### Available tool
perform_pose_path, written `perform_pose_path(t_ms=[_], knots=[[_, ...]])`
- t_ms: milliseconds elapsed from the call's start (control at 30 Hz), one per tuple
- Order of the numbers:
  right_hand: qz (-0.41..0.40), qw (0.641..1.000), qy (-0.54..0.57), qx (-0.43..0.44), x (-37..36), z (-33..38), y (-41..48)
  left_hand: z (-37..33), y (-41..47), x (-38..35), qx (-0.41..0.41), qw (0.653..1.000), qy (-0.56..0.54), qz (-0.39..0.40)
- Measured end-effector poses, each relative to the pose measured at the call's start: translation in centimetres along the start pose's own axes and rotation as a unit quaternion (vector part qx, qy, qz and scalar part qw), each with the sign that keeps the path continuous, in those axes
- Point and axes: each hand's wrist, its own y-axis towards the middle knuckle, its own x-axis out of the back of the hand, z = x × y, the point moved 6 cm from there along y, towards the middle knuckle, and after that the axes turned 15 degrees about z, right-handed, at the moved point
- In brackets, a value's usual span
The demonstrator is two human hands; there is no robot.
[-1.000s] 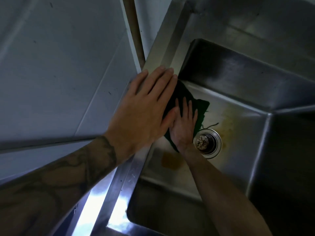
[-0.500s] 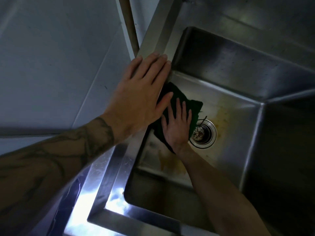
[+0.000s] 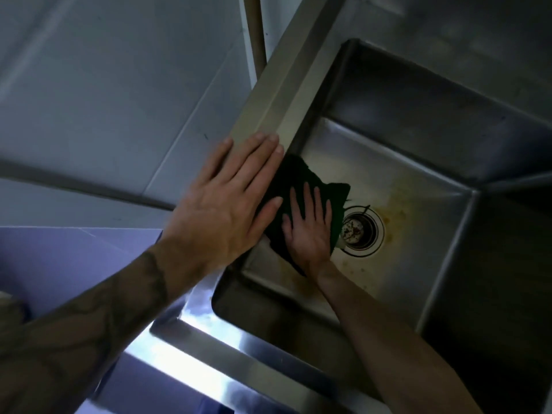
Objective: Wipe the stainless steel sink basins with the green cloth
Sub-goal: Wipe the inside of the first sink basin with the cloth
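Note:
The stainless steel sink basin (image 3: 418,180) fills the right half of the head view, its floor stained yellowish. A dark green cloth (image 3: 294,180) lies flat on the basin floor, just left of the round drain (image 3: 361,231). My right hand (image 3: 310,231) presses flat on the cloth, fingers spread and pointing away from me. My left hand (image 3: 230,204) rests palm down on the sink's left rim (image 3: 280,85), fingers together, holding nothing. Part of the cloth is hidden under both hands.
Pale wall panels (image 3: 104,100) stand to the left of the sink. A brown vertical strip (image 3: 254,31) runs between wall and sink. The basin's near rim (image 3: 239,354) reflects bright light. A dark steel wall (image 3: 507,294) closes the basin on the right.
The view has shifted, so the sink sits differently in frame. My right hand and the cloth stay beside the drain, with the cloth edge closer to it. My left hand stays on the rim.

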Motion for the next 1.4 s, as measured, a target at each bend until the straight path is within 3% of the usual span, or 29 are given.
perform_pose_path(t_ms=[167,267,467,667,900,1167,1400], knots=[[0.041,0.982,-0.06,0.174,-2.7,-3.2,-7.7,-0.3,-0.3,-0.2,0.016,1.0,0.021,-0.003],[0.041,0.983,-0.058,0.167,-3.0,-4.2,-9.3,-0.2,-0.2,-0.2,0.021,0.999,0.024,-0.006],[0.055,0.988,-0.033,0.139,-3.2,2.2,-4.0,-0.3,-0.2,-0.7,0.016,0.999,0.043,0.012],[0.053,0.959,-0.115,0.254,-4.6,-2.9,-9.4,-0.1,-0.2,-0.7,0.012,0.999,0.039,0.0],[0.061,0.971,-0.078,0.22,-4.4,2.3,-5.9,-0.1,0.0,-0.7,0.002,0.999,0.039,-0.005],[0.093,0.951,-0.155,0.251,-4.6,-7.4,-12.6,0.0,-0.1,-0.9,0.004,0.999,0.039,-0.026],[0.067,0.982,-0.078,0.158,-3.6,-3.4,-9.3,-0.1,-0.1,-0.8,0.006,0.999,0.044,-0.02]])
